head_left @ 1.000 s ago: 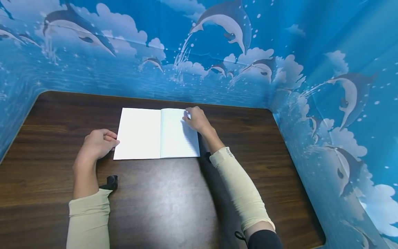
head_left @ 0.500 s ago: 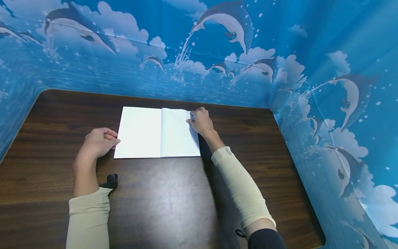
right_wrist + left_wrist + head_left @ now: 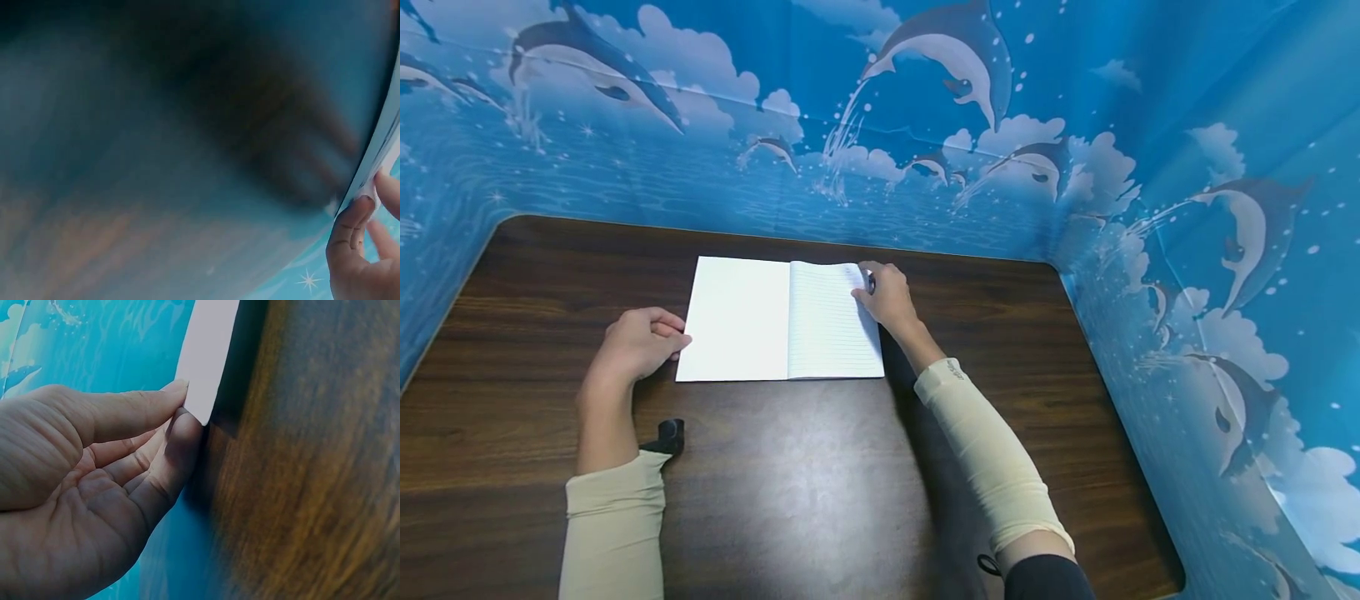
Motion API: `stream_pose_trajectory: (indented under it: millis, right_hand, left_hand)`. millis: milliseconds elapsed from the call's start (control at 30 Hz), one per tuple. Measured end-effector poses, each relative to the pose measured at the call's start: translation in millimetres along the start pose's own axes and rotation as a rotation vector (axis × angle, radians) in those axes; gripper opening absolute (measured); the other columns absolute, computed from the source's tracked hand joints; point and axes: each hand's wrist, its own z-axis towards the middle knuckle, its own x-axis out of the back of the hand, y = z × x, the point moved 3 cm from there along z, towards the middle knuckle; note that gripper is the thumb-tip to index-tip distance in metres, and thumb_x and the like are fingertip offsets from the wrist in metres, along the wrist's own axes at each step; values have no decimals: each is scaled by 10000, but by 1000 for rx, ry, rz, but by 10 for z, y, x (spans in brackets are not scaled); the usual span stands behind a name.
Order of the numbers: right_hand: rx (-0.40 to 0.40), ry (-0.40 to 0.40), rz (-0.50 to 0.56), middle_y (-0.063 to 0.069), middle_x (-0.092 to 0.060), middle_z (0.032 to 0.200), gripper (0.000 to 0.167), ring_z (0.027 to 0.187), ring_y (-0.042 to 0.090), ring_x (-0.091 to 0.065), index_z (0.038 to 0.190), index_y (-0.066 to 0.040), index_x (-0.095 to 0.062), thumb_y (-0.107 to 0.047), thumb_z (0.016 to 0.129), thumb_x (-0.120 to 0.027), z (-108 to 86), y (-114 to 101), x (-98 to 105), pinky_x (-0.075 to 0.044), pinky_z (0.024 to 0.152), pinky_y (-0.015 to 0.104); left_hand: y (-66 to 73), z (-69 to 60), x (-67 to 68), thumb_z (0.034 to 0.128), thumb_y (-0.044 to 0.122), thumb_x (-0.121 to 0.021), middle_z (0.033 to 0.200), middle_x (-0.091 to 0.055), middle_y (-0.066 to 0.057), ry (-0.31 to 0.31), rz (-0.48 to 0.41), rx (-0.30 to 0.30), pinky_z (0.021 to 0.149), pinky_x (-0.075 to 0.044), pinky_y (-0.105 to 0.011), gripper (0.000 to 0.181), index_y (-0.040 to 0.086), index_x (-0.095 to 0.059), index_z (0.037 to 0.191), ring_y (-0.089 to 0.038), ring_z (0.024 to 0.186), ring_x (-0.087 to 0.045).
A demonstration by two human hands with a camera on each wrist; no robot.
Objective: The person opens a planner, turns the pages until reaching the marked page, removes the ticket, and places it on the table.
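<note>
Notebook (image 3: 737, 321): lay open on the table (image 3: 790, 475) | your left hand (image 3: 636, 343): pinched the notebook's left edge, apparently to steady that side | your right hand (image 3: 889, 296): pinched paper (image 3: 831, 325) by the notebook's far right corner, likely for control; sheet count unclear

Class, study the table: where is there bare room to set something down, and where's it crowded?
Bare: table between the left sleeve and right sleeve, nearer the person than the notebook; also between the right sleeve and the blue backdrop. Crowded: the notebook's left edge, pinched by the left hand, and its far right corner, pinched by the right hand.
</note>
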Motion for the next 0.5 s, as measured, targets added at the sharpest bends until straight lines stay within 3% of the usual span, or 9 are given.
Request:
stream_pose_trajectory:
  millis: [167,367,500]
  right_hand:
    - [-87,53,212,108,-687,954,667,795,178,-609,1511,-31,-536,-158,938,-854,-10,95,1,-482,678,251]
    - [-138,63,317,84,-672,864,298,706,145,-572,1109,-15,-690,-245,973,-823,-20,167,48,-471,622,240]
    - [-150,10,381,49,-632,805,253,672,139,-580,994,-20,-713,-267,1028,-757,-20,195,68,-488,608,240]
  left_hand:
    - [2,8,-12,1063,165,-654,1130,-710,-267,-3,-3,1,837,-493,-472,388,-84,-582,1352,-336,944,-659]
    - [8,13,-10,1064,168,-653,1125,-718,-266,-4,-1,-5,807,-476,-434,375,-82,-589,1336,-335,941,-666]
    - [-8,4,-8,1065,179,-646,1149,-692,-263,-6,0,-2,812,-479,-444,381,-75,-590,1344,-347,971,-633]
